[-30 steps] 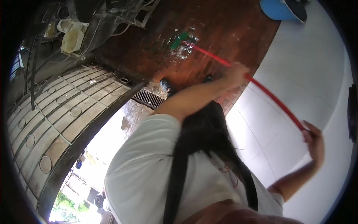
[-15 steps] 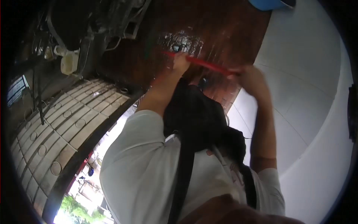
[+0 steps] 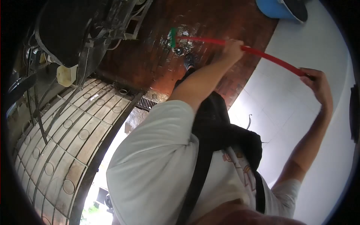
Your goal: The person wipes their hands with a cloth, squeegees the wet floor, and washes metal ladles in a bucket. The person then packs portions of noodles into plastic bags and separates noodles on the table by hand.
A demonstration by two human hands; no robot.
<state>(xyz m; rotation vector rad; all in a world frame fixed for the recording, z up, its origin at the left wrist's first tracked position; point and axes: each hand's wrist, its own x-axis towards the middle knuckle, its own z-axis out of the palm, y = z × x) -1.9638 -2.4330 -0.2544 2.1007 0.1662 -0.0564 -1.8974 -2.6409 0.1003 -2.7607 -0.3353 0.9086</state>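
A long-handled broom (image 3: 210, 40) with a red stick and a green head stretches across the upper middle. Its green head (image 3: 173, 37) rests on wet, sudsy reddish-brown floor (image 3: 150, 63). My left hand (image 3: 234, 50) is closed round the middle of the stick. Farther right, my right hand (image 3: 317, 80) is wrapped near the stick's end, over the pale surface. The stick looks bowed through the lens. A shoe (image 3: 189, 62) of mine shows just below the broom's head.
A blue bucket (image 3: 273, 9) stands at the top right. Dark machinery or metal framing (image 3: 63, 33) with a yellowish container (image 3: 66, 76) fills the upper left. Below it is a metal gate (image 3: 75, 131) with rings. A drain grate (image 3: 146, 103) lies beside the gate's edge.
Both hands have moved right, the right hand farther, spreading apart along the stick. The stick reaches farther right, and the broom's green head shows more clearly on the wet patch.
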